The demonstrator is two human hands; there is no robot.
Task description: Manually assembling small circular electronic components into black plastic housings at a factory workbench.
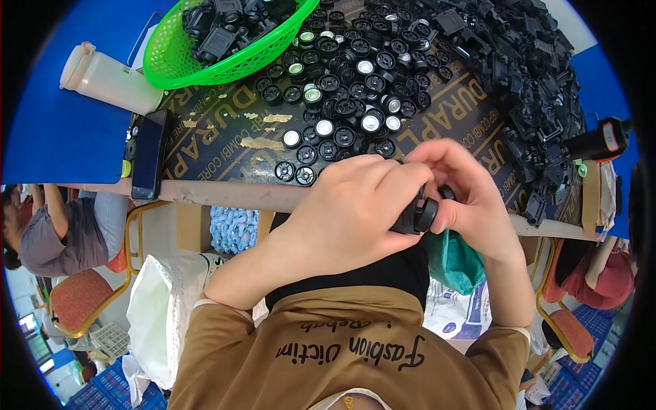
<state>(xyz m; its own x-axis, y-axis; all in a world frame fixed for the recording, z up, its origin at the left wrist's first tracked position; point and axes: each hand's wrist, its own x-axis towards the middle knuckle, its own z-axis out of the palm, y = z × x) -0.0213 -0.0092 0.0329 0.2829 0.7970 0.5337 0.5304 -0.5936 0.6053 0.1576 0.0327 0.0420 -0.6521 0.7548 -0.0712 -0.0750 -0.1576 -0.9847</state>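
Note:
Over the near table edge, my left hand is closed round a black toy car chassis; most of it is hidden by the fingers. A black toy wheel sits against the chassis's right side. My right hand meets it from the right, thumb and fingers pinching another small black wheel close to the chassis. Whether that wheel is attached cannot be seen. Beyond my hands, many loose black toy wheels are spread on the dark board, some with silver faces.
A green basket of black chassis parts stands far left, near a whitish lidded container and a phone. Black chassis are heaped at right, with a black-handled tool beside them. Other people sit at both sides.

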